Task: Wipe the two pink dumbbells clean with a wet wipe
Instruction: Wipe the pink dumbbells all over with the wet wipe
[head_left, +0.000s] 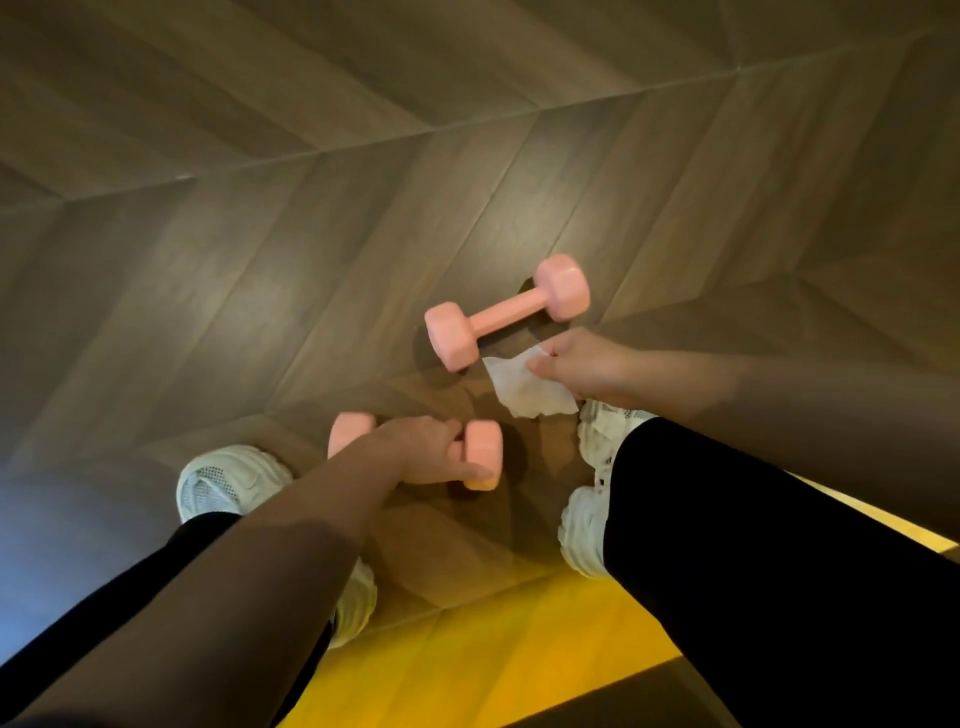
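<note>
left shoe (228, 480): white, lower left, on wood floor (260, 208)
left grip (421, 449): lower centre, fingers curled round near dumbbell's handle
near dumbbell (483, 454): pink, lower centre, between shoes; lifted or resting, cannot tell
far dumbbell (506, 312): pink, right of centre, lying on floor, untouched
wet wipe (524, 387): white, crumpled, just below far dumbbell
right grip (582, 366): pinching wet wipe's edge
right shoe (602, 426): white, below wet wipe

Left hand (427, 451) gripping near dumbbell (483, 455), right hand (582, 367) pinching wipe (524, 387)
</note>
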